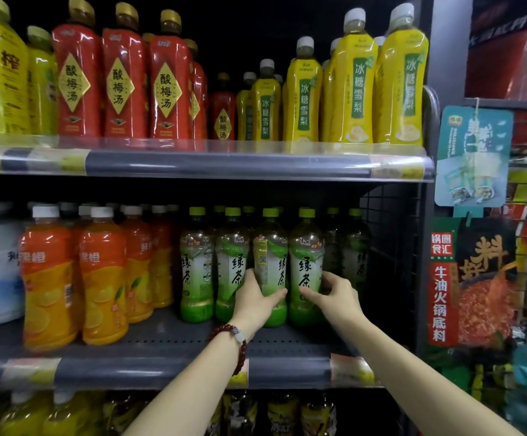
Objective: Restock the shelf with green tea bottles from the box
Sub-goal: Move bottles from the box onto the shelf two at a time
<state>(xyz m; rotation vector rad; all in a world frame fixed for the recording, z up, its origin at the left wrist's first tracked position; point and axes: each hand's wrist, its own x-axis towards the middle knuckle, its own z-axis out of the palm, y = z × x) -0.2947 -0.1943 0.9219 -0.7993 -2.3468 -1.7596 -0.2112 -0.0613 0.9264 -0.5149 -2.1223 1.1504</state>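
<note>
Holding two tea bottles upright at the front of the middle shelf (pixel 161 344), I have one in each hand. My left hand (pixel 257 297) wraps the lower body of the left bottle (pixel 270 262), fingers round its far side and thumb across the front. My right hand (pixel 334 294) pinches the right bottle (pixel 306 265) low down, thumb on the label and fingers curled behind. Both long axes stand vertical, caps above the fingers, bases below them on the shelf; the two bottles sit just beside each other, nearly touching. Behind my fingers stand more tea bottles, so there is little depth left to push into. Left of my left hand are two more front tea bottles (pixel 196 265), then orange drinks (pixel 48 278). Right of my right fingers I judge a small gap before the mesh wall (pixel 391 247). The box is out of view.
</note>
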